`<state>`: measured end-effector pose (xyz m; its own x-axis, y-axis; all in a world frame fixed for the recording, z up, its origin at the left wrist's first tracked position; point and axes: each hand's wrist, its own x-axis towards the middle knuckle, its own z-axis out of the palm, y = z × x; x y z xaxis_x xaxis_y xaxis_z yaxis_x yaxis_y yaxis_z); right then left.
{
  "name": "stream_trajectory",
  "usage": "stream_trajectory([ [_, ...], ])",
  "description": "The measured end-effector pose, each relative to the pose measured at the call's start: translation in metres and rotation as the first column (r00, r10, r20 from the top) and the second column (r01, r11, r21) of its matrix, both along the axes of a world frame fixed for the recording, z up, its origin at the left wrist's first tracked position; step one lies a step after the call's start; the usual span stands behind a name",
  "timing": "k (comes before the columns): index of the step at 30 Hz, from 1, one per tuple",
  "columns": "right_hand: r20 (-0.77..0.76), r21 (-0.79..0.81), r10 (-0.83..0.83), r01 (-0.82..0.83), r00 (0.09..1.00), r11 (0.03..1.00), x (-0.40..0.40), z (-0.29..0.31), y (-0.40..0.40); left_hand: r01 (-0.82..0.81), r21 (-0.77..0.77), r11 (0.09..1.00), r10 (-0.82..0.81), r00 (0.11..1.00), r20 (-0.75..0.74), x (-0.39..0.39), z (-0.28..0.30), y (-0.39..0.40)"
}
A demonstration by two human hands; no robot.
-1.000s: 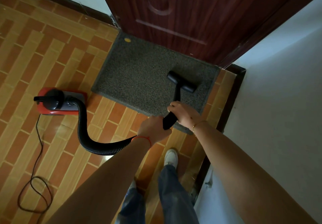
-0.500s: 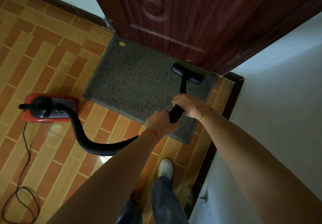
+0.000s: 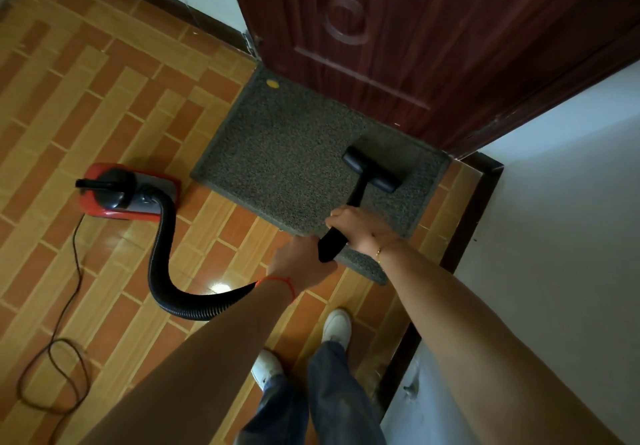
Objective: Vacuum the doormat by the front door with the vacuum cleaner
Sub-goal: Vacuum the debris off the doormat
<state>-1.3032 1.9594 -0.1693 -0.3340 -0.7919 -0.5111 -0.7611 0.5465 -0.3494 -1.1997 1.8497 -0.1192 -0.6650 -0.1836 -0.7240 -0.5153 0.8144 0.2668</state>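
A grey speckled doormat point(image 3: 291, 160) lies on the tiled floor against a dark red door point(image 3: 415, 35). The black nozzle head point(image 3: 372, 169) of the vacuum rests on the mat's right part, near the door. Its black wand point(image 3: 332, 242) runs back to my hands. My right hand point(image 3: 360, 228) grips the wand higher up; my left hand point(image 3: 299, 264) holds its lower end, where the ribbed black hose point(image 3: 162, 264) joins. The hose curves left to the red and black vacuum body point(image 3: 124, 193) on the floor. A small yellow speck point(image 3: 272, 83) sits on the mat's far left corner.
A white wall point(image 3: 554, 219) with a dark skirting board point(image 3: 464, 216) stands close on the right. The black power cord point(image 3: 62, 340) loops over the orange tiles at the left. My two white shoes point(image 3: 336, 326) stand just behind the mat.
The nozzle was pushed toward the door and has come back slightly over the mat's right part. Both hands stayed on the wand. My view shifted sideways.
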Motion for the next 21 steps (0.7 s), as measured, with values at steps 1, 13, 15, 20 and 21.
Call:
stream_trajectory([
  [1,0.004,-0.002,0.004,-0.004,1.000,1.000,0.011,0.001,-0.005,0.004,-0.008,1.000,-0.004,1.000,0.009,0.010,0.002,-0.005],
  [13,0.014,-0.048,0.076,-0.075,0.997,0.996,0.142,0.013,-0.077,-0.021,-0.031,0.999,0.022,0.999,0.039,0.144,0.022,-0.074],
  [15,0.028,-0.044,0.073,-0.072,0.997,0.996,0.161,0.017,-0.089,-0.028,-0.027,0.999,0.029,0.999,0.045,0.164,0.025,-0.085],
  [20,0.052,-0.042,0.090,-0.088,0.995,0.995,0.204,0.020,-0.115,-0.020,-0.042,0.999,0.021,0.999,0.027,0.208,0.031,-0.112],
  [21,0.051,-0.044,0.094,-0.092,0.994,0.995,0.211,0.020,-0.120,-0.019,-0.043,0.999,0.020,0.999,0.025,0.216,0.032,-0.116],
])
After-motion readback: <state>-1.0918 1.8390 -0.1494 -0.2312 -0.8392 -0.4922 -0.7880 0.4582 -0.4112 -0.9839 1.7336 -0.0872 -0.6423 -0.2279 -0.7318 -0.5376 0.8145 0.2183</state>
